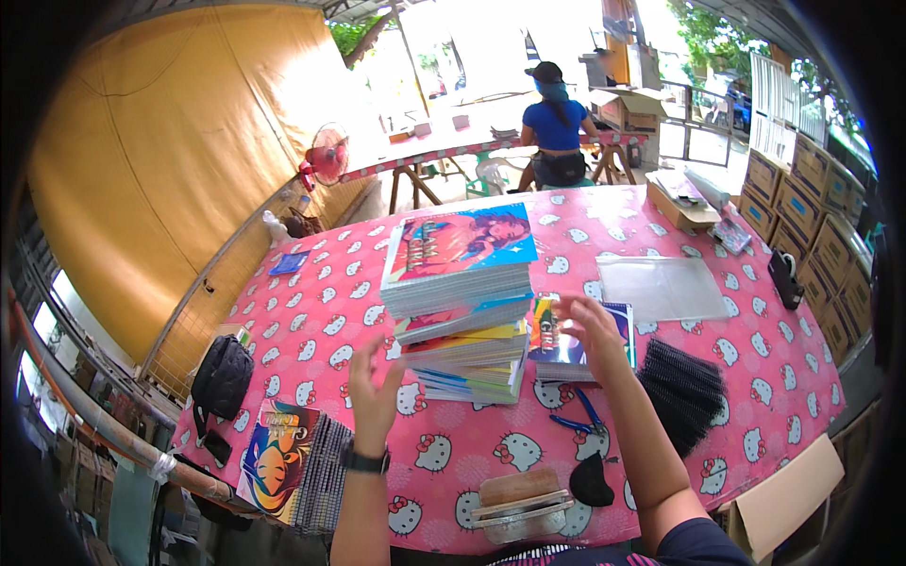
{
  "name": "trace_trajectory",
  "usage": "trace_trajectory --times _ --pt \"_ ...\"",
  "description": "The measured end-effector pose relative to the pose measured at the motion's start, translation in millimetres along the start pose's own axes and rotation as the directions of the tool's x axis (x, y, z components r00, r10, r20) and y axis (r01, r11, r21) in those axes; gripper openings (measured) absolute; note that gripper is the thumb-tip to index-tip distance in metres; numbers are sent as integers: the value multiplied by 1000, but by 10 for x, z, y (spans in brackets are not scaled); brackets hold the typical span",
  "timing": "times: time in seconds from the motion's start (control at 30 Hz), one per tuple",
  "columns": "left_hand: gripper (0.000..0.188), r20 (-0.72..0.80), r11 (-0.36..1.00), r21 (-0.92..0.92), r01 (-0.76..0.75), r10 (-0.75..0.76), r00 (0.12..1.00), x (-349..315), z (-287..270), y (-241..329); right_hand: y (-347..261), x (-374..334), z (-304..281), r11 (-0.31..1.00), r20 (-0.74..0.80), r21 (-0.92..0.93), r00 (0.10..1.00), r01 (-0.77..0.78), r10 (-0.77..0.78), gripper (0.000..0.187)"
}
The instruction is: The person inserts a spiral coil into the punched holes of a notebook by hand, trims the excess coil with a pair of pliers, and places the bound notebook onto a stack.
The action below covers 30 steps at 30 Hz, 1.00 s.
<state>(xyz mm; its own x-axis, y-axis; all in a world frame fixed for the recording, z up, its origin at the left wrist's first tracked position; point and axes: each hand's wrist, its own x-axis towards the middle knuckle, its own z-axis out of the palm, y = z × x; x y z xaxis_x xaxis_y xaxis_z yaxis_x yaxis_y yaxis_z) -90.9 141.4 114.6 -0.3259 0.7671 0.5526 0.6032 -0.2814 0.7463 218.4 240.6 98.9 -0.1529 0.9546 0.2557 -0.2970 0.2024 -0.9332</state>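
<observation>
A tall, uneven stack of unbound notebooks (462, 247) with a colourful illustrated cover on top stands mid-table. My left hand (375, 389) is raised at its near left side, fingers apart and holding nothing. Over a shorter pile of notebooks (566, 356) to the right of the stack, my right hand (595, 332) hovers with its fingers spread; whether it touches the pile I cannot tell. Blue-handled pliers (580, 415) lie below that pile. Beside my right forearm is a heap of black binding coils (681, 391).
Spiral-bound notebooks (283, 462) lie at the near left, by a black bag (224, 375) and a phone (217, 447). Wooden blocks (524, 502) and a black piece (593, 481) sit near the front edge. A clear plastic sheet (661, 288) lies right. A person (555, 127) sits at the far table.
</observation>
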Motion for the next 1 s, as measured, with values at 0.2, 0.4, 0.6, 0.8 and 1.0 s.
trace_trajectory --times 0.2,0.4,0.6,0.8,1.0 --pt "52 129 960 -254 122 -92 987 686 372 -434 -28 785 367 967 120 221 988 -124 99 58" --pt "42 128 989 114 -97 82 988 608 267 -341 -120 827 466 979 35 35 979 -200 199 46" --pt "35 192 937 209 -280 241 951 610 309 -299 -165 1000 153 960 40 172 975 -223 219 30" --pt "42 133 708 -661 247 -213 968 -199 114 299 -64 202 17 920 -18 388 997 -59 72 25" --pt "51 658 -82 -753 653 -135 741 -733 214 154 -293 -847 -104 852 -85 517 986 -78 142 50"
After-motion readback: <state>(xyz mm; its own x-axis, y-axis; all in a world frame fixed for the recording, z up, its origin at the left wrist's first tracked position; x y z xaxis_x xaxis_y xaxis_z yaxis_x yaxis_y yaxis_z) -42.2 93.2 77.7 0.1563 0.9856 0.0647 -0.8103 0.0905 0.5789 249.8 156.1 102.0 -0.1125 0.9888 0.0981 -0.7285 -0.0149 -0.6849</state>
